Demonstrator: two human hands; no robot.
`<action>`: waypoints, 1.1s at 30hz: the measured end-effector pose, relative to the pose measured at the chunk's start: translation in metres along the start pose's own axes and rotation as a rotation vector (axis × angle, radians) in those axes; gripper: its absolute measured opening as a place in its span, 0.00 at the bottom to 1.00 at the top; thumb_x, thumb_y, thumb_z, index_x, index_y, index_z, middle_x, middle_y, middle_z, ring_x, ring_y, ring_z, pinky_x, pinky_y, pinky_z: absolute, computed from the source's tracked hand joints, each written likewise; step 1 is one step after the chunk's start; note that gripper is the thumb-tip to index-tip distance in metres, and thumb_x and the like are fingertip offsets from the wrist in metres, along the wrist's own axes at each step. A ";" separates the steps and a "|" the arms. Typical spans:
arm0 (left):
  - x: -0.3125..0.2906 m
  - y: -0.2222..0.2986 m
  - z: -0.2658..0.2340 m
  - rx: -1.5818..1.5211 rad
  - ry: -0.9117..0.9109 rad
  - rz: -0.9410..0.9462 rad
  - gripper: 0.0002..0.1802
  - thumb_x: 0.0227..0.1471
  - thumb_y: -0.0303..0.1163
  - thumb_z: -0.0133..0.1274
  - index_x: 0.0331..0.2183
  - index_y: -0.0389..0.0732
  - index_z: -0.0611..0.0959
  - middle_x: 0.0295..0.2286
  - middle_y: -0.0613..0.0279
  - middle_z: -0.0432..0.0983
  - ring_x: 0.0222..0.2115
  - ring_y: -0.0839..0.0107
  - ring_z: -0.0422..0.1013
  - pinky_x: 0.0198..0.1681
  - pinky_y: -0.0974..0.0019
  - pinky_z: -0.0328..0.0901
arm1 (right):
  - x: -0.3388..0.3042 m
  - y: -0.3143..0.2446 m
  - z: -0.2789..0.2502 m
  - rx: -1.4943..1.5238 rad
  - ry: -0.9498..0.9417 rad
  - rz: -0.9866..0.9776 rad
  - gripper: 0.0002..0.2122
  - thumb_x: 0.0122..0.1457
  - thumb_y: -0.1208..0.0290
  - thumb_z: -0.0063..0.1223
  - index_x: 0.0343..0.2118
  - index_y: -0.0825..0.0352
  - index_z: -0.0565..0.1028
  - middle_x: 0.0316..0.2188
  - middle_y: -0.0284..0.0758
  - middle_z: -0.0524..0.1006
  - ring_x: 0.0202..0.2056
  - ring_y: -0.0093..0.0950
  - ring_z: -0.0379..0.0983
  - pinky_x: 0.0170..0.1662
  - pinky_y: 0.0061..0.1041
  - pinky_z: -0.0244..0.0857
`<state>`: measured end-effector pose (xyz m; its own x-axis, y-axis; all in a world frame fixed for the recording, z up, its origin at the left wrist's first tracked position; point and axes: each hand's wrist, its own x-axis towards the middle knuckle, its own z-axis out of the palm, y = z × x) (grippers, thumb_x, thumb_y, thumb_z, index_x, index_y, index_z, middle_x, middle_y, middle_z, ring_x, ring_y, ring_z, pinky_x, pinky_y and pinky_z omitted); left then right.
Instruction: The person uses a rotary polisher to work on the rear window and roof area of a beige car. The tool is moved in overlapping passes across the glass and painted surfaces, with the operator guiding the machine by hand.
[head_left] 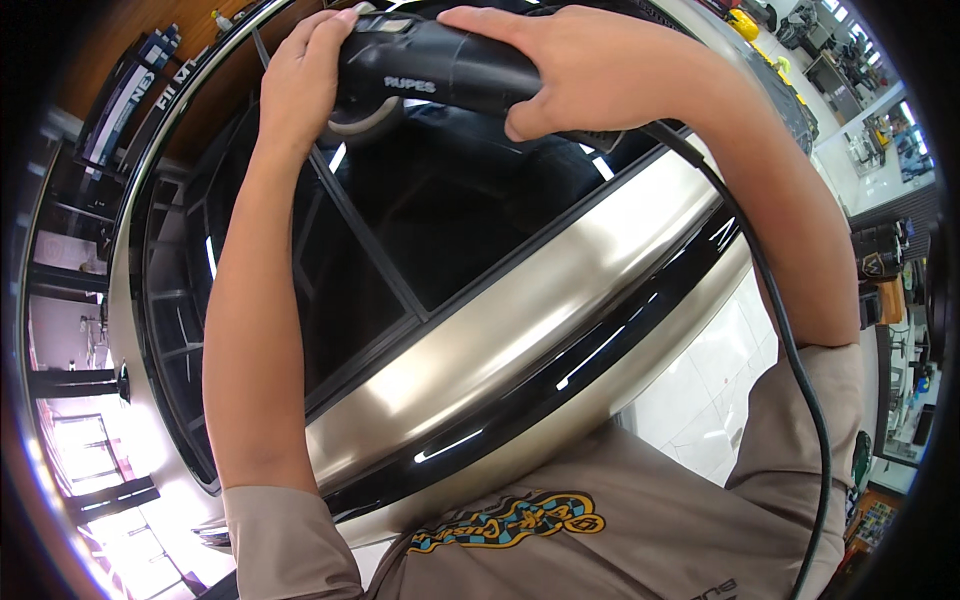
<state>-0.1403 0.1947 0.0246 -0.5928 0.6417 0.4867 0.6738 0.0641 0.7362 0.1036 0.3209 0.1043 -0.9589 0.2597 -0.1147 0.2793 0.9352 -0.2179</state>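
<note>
With both arms stretched forward, I hold a black corded polisher (pixel 440 65) over the dark glossy panel (pixel 430 210) of a car. My left hand (pixel 300 85) is closed over the front head of the tool, fingertips on its top. Its rear body is in the grip of my right hand (pixel 590 75), thumb on the near side and a finger stretched along the top. Under the head shows the pale edge of a round polishing pad (pixel 365 122), which appears to rest on the panel; its underside is hidden.
The polisher's black cord (pixel 770 265) hangs past my right forearm. Between me and the dark panel runs champagne-coloured bodywork (pixel 490 350) with a glossy black strip (pixel 590 370), close against my shirt. White tiled floor (pixel 700 390) lies at right; shelves and equipment stand beyond.
</note>
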 end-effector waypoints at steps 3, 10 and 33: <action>0.000 -0.001 -0.004 -0.004 0.063 0.028 0.30 0.59 0.55 0.50 0.49 0.41 0.85 0.43 0.52 0.82 0.46 0.61 0.76 0.54 0.65 0.64 | 0.007 0.014 0.026 -0.049 0.186 -0.065 0.43 0.49 0.61 0.61 0.72 0.53 0.58 0.39 0.49 0.81 0.33 0.42 0.81 0.39 0.32 0.76; 0.020 -0.003 0.017 0.025 -0.054 0.172 0.27 0.65 0.52 0.47 0.51 0.41 0.83 0.47 0.52 0.80 0.50 0.61 0.73 0.57 0.64 0.62 | 0.000 0.030 0.017 -0.099 0.188 0.042 0.47 0.49 0.64 0.65 0.73 0.43 0.53 0.40 0.50 0.80 0.31 0.43 0.81 0.43 0.33 0.74; -0.242 0.128 0.000 0.413 -0.839 0.423 0.35 0.53 0.44 0.62 0.55 0.30 0.75 0.32 0.56 0.69 0.27 0.65 0.72 0.29 0.64 0.69 | -0.031 0.085 0.012 -0.028 0.208 0.219 0.49 0.46 0.58 0.65 0.73 0.48 0.52 0.36 0.57 0.80 0.37 0.52 0.79 0.47 0.40 0.70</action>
<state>0.0892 0.0474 0.0010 0.1216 0.9904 0.0662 0.9492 -0.1355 0.2841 0.1574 0.3899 0.0781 -0.8669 0.4965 0.0453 0.4815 0.8573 -0.1823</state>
